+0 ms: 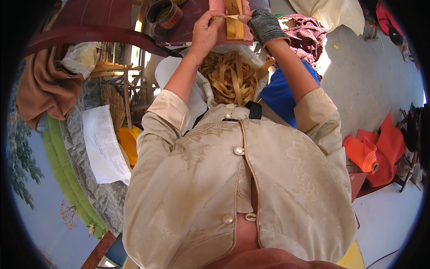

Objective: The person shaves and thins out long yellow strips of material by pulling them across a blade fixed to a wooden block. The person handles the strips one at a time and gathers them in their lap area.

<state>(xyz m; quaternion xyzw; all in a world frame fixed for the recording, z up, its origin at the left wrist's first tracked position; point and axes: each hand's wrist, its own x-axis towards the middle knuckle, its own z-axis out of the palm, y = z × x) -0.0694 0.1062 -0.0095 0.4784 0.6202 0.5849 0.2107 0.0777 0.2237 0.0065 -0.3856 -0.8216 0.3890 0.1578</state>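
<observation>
At the table's near edge, my left hand [207, 33] is bare and pinches one end of a pale tan strip [232, 17]. The other end lies between the fingers of my right hand [265, 28], which wears a dark grey fingerless glove. Stretched between the hands, the strip crosses over a yellowish wooden-looking piece [235, 32] that lies lengthwise on a pink cloth [217, 5]. Below my hands, a light sack [204, 85] holds a tangle of flat tan strips [235, 83]. The fingertips of my right hand are partly hidden.
A metal pot [166, 17] stands left on the dark red table [190, 28]. Red checked cloth [307, 33] and blue cloth [282, 92] lie at the right. Brown cloth [49, 87] hangs at far left. An orange jug [363, 154] sits on the right.
</observation>
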